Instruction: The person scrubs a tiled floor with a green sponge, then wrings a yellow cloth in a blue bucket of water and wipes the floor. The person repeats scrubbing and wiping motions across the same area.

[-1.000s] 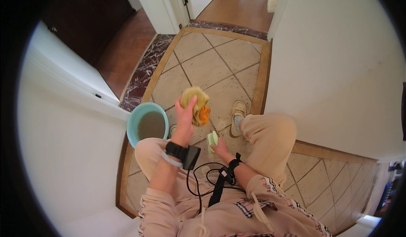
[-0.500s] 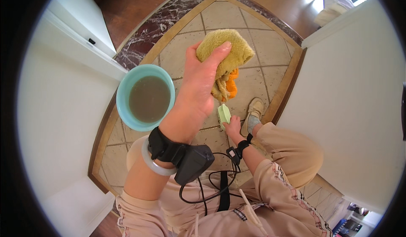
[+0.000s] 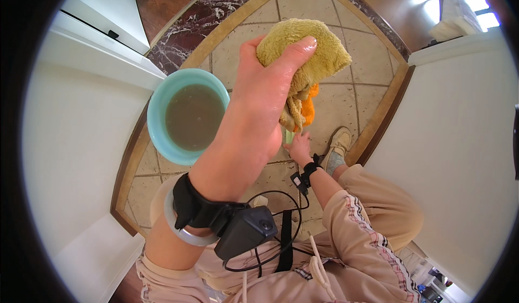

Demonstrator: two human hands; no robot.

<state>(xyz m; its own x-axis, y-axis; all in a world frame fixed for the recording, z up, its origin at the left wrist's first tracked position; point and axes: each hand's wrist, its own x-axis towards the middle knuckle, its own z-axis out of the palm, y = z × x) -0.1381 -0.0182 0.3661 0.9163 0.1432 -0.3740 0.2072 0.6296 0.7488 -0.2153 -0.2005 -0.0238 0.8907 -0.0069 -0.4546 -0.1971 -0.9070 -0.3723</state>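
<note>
A folded yellow cloth (image 3: pixel 325 57) is held up close to the camera in my left hand (image 3: pixel 258 98). My thumb presses on its top, and a twisted corner hangs below. Bright orange cloth (image 3: pixel 307 112) shows beneath and behind the yellow one; whether it is the same piece I cannot tell. Lower down at the floor, my right hand (image 3: pixel 300 147) is closed on a light green scrubbing brush (image 3: pixel 288 138), mostly hidden by the left hand and the cloth. A black strap with a device sits on each wrist.
A light blue basin (image 3: pixel 158 123) of murky water stands left of my left forearm. Tiled floor (image 3: pixel 373 106) with dark specks runs between white walls (image 3: pixel 459 141). My shoe (image 3: pixel 338 143) is right of the brush. A black cable (image 3: pixel 294 219) loops between the wrists.
My left hand and the yellow cloth have come nearer the camera and slightly right. They now cover most of the green brush. The view has shifted a little.
</note>
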